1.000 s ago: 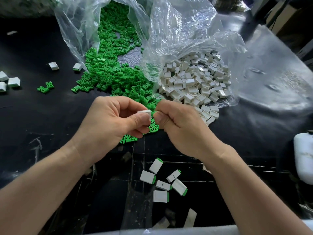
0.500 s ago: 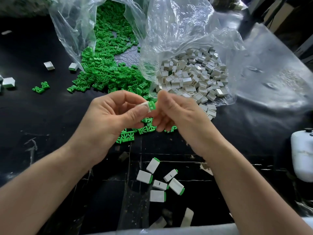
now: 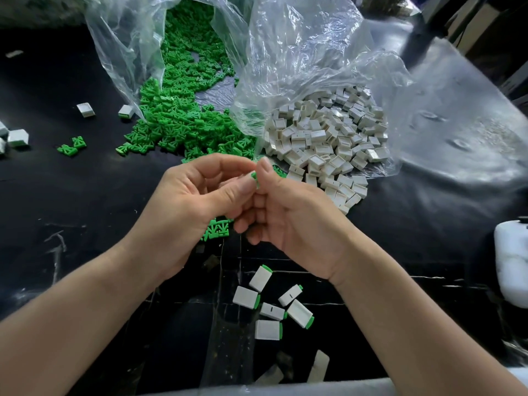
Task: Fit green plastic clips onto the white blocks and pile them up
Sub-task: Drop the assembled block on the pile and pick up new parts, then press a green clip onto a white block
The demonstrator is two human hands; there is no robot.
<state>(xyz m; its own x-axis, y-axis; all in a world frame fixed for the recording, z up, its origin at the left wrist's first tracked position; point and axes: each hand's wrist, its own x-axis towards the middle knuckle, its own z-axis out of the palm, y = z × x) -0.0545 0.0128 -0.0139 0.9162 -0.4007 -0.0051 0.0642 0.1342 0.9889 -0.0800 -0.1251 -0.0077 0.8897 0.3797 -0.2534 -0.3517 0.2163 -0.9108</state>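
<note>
The left hand [image 3: 200, 201] and right hand [image 3: 294, 221] pinch one green clip [image 3: 254, 178] between their fingertips (fingers hide the rest). Six done blocks [image 3: 268, 330] lie on the black table [image 3: 85, 210] below the wrists.

Glossy black tabletop [image 3: 71, 201], daylight glare at right.

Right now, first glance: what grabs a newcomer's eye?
A bright green clip heap spills from a clear bag at top centre, beside white blocks in a second bag to its right. Mid-frame, the left hand and right hand pinch one green clip; six finished blocks lie below.
</note>
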